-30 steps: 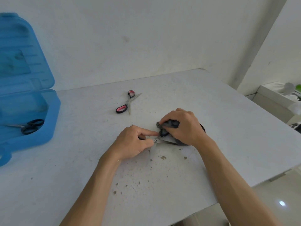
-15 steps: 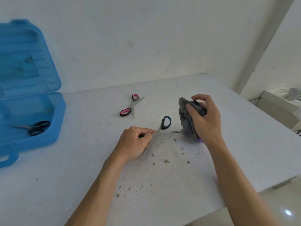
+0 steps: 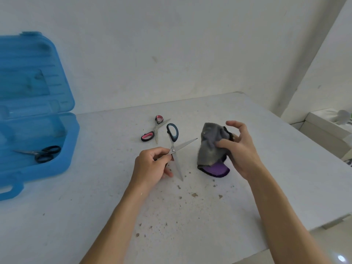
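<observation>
My left hand [image 3: 150,167] grips a pair of scissors [image 3: 176,149] with a dark blue-rimmed handle, held above the table with the blades spread wide apart. One handle loop points up and away; the other is hidden in my fist. My right hand [image 3: 241,149] holds a dirty grey cloth [image 3: 210,147] with a purple lining, thumb pressed into its front, fingers behind it. The cloth hangs just right of the scissors, its lower end near the table.
Pink-handled scissors [image 3: 152,131] lie half open on the white table [image 3: 95,197] behind my hands. An open blue plastic case [image 3: 28,164] at the left holds black-handled scissors [image 3: 42,153]. Brown crumbs speckle the table in front. The table's right edge drops to the floor.
My right hand lifted the cloth off the scissors and moved it right. My left hand raised the scissors from the table and the blades now stand wide apart.
</observation>
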A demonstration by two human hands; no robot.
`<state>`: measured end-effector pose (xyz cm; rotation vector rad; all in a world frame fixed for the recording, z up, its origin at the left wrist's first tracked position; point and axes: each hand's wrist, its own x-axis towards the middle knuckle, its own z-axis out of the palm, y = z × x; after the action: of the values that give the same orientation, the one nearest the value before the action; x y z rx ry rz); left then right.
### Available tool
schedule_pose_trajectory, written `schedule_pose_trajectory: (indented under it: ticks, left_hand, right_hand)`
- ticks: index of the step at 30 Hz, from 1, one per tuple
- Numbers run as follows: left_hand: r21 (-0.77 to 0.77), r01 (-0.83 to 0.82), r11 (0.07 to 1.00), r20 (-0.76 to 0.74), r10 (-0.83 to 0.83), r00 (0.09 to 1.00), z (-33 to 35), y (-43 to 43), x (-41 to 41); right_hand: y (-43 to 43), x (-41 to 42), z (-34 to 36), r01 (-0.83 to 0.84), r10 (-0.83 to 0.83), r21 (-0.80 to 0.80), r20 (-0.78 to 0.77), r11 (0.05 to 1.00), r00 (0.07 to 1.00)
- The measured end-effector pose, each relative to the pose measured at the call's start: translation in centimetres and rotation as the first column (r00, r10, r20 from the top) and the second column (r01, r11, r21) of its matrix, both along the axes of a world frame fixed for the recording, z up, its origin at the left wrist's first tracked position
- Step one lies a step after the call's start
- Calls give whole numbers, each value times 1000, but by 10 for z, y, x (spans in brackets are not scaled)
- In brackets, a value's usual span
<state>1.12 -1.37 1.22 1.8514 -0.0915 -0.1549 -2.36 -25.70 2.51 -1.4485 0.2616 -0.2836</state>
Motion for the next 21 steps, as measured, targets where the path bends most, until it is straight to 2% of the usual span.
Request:
schedule_pose_trajectory:
  ticks: [3, 5, 11, 15, 21]
  left_hand:
    - [-28, 31, 999, -31, -32, 999, 0, 1, 0]
    - [-52, 52, 997, -42, -54, 998, 1, 1, 0]
    - [-64, 85, 994, -31, -87, 996, 3, 2, 0]
    - [-34, 108, 994, -18, -108, 994, -1, 2, 2]
    - [1, 108, 994, 26, -108, 994, -4, 3, 4]
  right_hand:
    - [1, 1, -3, 48, -36, -201, 64, 978, 997]
    - [3, 2, -7, 54, -25, -363, 83, 930, 996]
    - [8, 8, -18, 59, 39, -745, 114, 665, 993]
    - [9, 7, -22, -80, 126, -762, 2, 642, 992]
    - [7, 8, -19, -10, 87, -779, 57, 627, 995]
